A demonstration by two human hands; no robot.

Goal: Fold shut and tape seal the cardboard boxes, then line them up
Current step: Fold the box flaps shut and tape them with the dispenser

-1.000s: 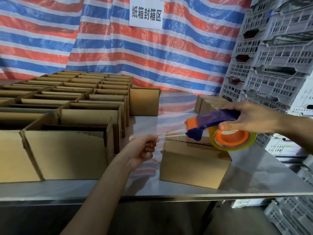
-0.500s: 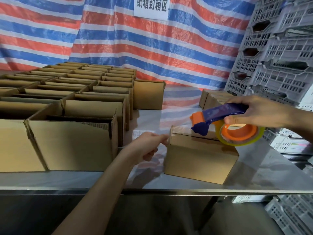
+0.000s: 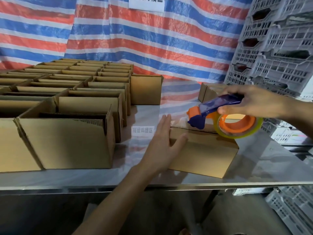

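Note:
A small folded-shut cardboard box (image 3: 206, 155) lies on the steel table (image 3: 264, 165) in front of me. My left hand (image 3: 162, 141) lies flat with straight fingers against the box's left end, over the tape's start. My right hand (image 3: 254, 102) grips the blue handle of a tape dispenser (image 3: 220, 114) with an orange core and a clear tape roll. The dispenser's nose sits just above the box's top seam.
Rows of open cardboard boxes (image 3: 67, 102) fill the left half of the table. One box (image 3: 145, 90) stands behind, another closed one (image 3: 210, 92) at the back right. Grey plastic crates (image 3: 279, 48) are stacked on the right. A striped tarp (image 3: 135, 39) hangs behind.
My left hand let go of the pinched tape end and now presses flat on the box's left end. The dispenser came down onto the box top.

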